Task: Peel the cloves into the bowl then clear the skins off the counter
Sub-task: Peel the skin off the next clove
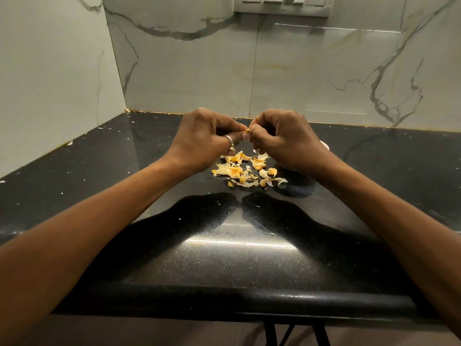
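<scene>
Two hands work above one black speckled counter [237, 258]. The left hand [202, 138] and the right hand [287, 141] are both raised off the surface, knuckles up and fingers curled, and they meet at the fingertips. Between them is a single small yellowish clove [247, 131], pinched from the left by one hand and from the right by the other, so that only a sliver of it shows. One ring [229, 140] sits on a finger of the left hand. Directly below the hands, one loose pile of skins [245, 171] lies on the counter, pale and orange flakes too many and too overlapped to count; whether whole cloves lie among them cannot be told. Several tiny white flecks are scattered well apart toward the left and back edges of the counter. A pale rim [325, 145] peeks out just behind the right hand, too hidden to identify. Marble wall tiles [299, 71] stand behind, with one switch plate [282, 6] at the top.
</scene>
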Tool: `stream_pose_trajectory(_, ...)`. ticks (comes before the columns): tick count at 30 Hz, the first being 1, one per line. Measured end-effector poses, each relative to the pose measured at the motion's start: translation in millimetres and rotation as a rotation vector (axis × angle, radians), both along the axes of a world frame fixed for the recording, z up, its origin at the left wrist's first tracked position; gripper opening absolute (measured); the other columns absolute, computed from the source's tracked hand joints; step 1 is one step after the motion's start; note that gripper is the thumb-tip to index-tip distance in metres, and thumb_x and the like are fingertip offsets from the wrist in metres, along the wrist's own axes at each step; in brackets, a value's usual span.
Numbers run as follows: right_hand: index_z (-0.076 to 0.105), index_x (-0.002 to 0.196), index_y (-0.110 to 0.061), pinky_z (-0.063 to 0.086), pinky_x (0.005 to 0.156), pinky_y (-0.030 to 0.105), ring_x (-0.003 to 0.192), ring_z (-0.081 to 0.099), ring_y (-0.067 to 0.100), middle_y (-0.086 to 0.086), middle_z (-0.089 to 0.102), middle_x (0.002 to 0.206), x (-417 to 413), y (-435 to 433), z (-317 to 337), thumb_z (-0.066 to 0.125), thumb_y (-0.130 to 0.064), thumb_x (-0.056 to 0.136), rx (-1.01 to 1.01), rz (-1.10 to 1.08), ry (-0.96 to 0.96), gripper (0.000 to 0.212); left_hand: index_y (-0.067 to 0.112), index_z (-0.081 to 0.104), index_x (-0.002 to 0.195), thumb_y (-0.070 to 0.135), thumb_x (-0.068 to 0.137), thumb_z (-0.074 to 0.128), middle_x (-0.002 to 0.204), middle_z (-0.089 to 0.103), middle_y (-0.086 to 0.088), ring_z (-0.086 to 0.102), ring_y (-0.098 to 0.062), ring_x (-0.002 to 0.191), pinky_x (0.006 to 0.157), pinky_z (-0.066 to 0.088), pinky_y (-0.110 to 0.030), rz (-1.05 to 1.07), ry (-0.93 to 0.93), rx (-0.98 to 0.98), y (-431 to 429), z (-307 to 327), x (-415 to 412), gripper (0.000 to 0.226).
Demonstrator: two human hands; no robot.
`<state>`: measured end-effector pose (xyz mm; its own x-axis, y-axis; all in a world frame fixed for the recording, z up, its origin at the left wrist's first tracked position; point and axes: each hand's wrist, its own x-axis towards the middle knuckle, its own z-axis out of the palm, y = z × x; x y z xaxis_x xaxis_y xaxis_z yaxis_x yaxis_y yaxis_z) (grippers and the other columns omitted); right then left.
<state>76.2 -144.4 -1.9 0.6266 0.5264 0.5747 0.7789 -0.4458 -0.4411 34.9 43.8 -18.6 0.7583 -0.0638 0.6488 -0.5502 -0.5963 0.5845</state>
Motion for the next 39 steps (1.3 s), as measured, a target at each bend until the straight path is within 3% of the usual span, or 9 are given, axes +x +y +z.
stream_pose_trajectory(5, 0.068, 0.098, -0.001, 0.06, 0.069, 0.029, 0.072, 0.069, 0.014, 0.012, 0.072, 0.087, -3, 0, 6, 0.058, -0.013, 0.1, 0.142, 0.057, 0.247, 0.016, 0.005, 0.075, 0.107, 0.009, 0.087, 0.074, 0.099, 0.075, -0.011, 0.074, -0.021, 0.09, 0.07, 0.063, -0.032, -0.126, 0.162, -0.251, -1, 5, -3, 0.02)
stream_pose_trajectory(9, 0.067, 0.093, -0.004, 0.059, 0.07, 0.029, 0.072, 0.067, 0.014, 0.01, 0.07, 0.084, -8, -1, 9, 0.055, -0.012, 0.102, 0.182, 0.08, 0.322, 0.017, 0.007, 0.074, 0.11, 0.008, 0.09, 0.071, 0.101, 0.074, -0.009, 0.071, -0.014, 0.088, 0.068, 0.061, -0.026, -0.177, 0.239, -0.356, -2, 5, -4, 0.02)
stream_pose_trajectory(13, 0.067, 0.093, -0.003, 0.057, 0.069, 0.024, 0.071, 0.065, 0.013, 0.01, 0.069, 0.084, -10, -2, 11, 0.053, -0.011, 0.102, 0.212, 0.082, 0.38, 0.019, 0.015, 0.076, 0.103, 0.015, 0.09, 0.071, 0.09, 0.073, 0.006, 0.067, -0.003, 0.085, 0.069, 0.06, -0.024, -0.18, 0.286, -0.474, -4, 7, -4, 0.014)
stream_pose_trajectory(16, 0.066, 0.092, -0.003, 0.058, 0.069, 0.023, 0.07, 0.065, 0.012, 0.009, 0.069, 0.084, -11, -1, 10, 0.053, -0.011, 0.102, 0.201, 0.082, 0.414, 0.019, 0.021, 0.077, 0.1, 0.021, 0.088, 0.072, 0.094, 0.074, 0.01, 0.066, 0.002, 0.086, 0.071, 0.059, -0.025, -0.179, 0.317, -0.56, -4, 10, -2, 0.013)
stream_pose_trajectory(21, 0.067, 0.091, -0.005, 0.056, 0.065, 0.021, 0.067, 0.066, 0.008, 0.008, 0.069, 0.083, -11, 1, 10, 0.053, -0.01, 0.102, 0.19, 0.091, 0.424, 0.018, 0.022, 0.077, 0.099, 0.024, 0.088, 0.072, 0.097, 0.074, 0.012, 0.063, 0.004, 0.087, 0.068, 0.055, -0.023, -0.157, 0.359, -0.633, -6, 10, -1, 0.013)
stream_pose_trajectory(28, 0.067, 0.097, 0.002, 0.054, 0.062, 0.02, 0.068, 0.066, 0.011, 0.009, 0.07, 0.081, -8, 3, 5, 0.056, -0.013, 0.101, 0.122, 0.083, 0.396, 0.019, 0.019, 0.072, 0.101, 0.032, 0.086, 0.067, 0.099, 0.075, 0.002, 0.067, -0.012, 0.101, 0.082, 0.054, -0.03, -0.261, 0.431, -0.647, -8, 10, -3, 0.02)
stream_pose_trajectory(31, 0.067, 0.097, 0.002, 0.055, 0.062, 0.021, 0.068, 0.066, 0.012, 0.008, 0.07, 0.08, -7, 3, 4, 0.058, -0.015, 0.1, 0.104, 0.083, 0.38, 0.02, 0.02, 0.07, 0.102, 0.027, 0.095, 0.062, 0.092, 0.075, 0.004, 0.069, -0.009, 0.095, 0.08, 0.054, -0.028, -0.266, 0.45, -0.665, -10, 11, -5, 0.013)
stream_pose_trajectory(39, 0.07, 0.096, 0.0, 0.06, 0.069, 0.026, 0.075, 0.071, 0.019, 0.015, 0.073, 0.088, -6, -1, 10, 0.059, -0.009, 0.099, 0.136, 0.082, 0.338, 0.015, 0.014, 0.073, 0.101, 0.021, 0.091, 0.067, 0.084, 0.073, 0.0, 0.064, -0.008, 0.074, 0.069, 0.054, -0.024, -0.236, 0.454, -0.725, -9, 11, -5, 0.013)
